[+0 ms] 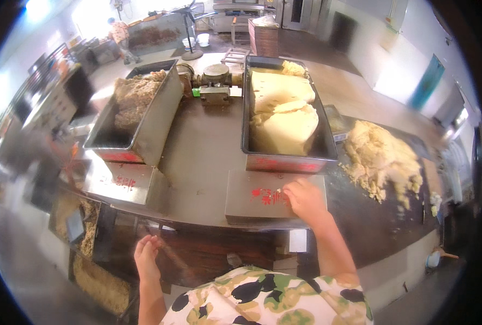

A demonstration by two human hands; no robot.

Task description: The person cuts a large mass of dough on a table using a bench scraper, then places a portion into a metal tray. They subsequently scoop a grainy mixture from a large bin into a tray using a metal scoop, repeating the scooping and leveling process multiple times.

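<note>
Pale yellow dough lies in the right-hand trough in the head view, just beyond a low metal box, at which the right hand has its fingers bunched, though whether they pinch a crumb I cannot tell. The left hand, fingers loosely curled, hangs before the metal table; a lumpy dough heap sits at right.

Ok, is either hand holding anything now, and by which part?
Left hand: nothing visible in it. Right hand: fingertips bunched over the metal box in front of the dough trough; whether they pinch a pale speck there can't be told.
</note>
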